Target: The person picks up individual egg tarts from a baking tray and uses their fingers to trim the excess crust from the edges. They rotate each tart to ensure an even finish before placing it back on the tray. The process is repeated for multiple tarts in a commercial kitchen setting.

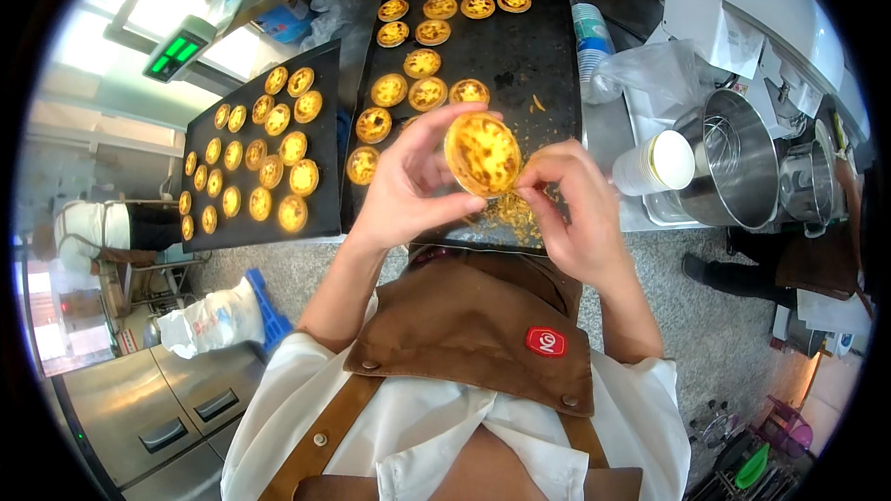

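Note:
My left hand (418, 188) holds an egg tart (483, 154) by its edge, with the browned custard face towards the camera. At the tart's lower right rim, the thumb and forefinger of my right hand (574, 205) are pinched together, touching the crust; whether a bit of crust is between them is too small to tell. Beneath both hands lies a black baking tray (515, 49) bearing rows of egg tarts. Pastry crumbs (518, 216) are scattered on its near right part. A second black tray (264, 223) with more egg tarts (304, 177) lies to the left.
Right of the tray are stacked paper cups (651, 163), a plastic bag (647, 73), a steel mixing bowl (738, 160) with a whisk and a white machine. A scale display (179, 49) stands at the upper left. One person (104, 229) is at far left, another (807, 257) at right.

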A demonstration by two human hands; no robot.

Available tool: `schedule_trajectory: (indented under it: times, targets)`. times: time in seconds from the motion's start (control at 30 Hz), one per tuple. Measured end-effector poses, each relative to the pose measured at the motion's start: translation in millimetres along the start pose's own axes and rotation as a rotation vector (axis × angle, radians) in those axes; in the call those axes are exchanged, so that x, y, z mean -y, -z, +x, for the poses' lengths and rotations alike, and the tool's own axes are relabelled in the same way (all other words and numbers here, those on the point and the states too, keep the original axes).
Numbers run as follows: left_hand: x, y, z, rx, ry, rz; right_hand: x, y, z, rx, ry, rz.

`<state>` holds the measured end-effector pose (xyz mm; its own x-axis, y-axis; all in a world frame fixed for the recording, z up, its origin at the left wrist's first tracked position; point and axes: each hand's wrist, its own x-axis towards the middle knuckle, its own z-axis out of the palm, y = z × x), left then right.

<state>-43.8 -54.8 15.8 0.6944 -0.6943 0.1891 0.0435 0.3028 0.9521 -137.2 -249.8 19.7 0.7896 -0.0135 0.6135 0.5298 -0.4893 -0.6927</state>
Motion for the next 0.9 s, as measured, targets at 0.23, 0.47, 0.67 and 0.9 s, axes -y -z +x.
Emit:
schedule_trajectory:
  times: [0.23,0.47,0.67,0.9]
  targets:
    - [0,0,1,0.017,0.018,-0.023,-5,5,2,0.002,0.092,-0.022]
    - [-1,-4,0,0.001,0.047,-0.066,-2,5,4,0.087,0.061,-0.056]
    - [-3,-6,0,-0.022,0.035,-0.052,4,3,0,0.030,-0.080,0.075]
    - [-4,-7,0,-0.022,-0.014,0.005,10,-1,-2,0.006,-0.012,0.008]
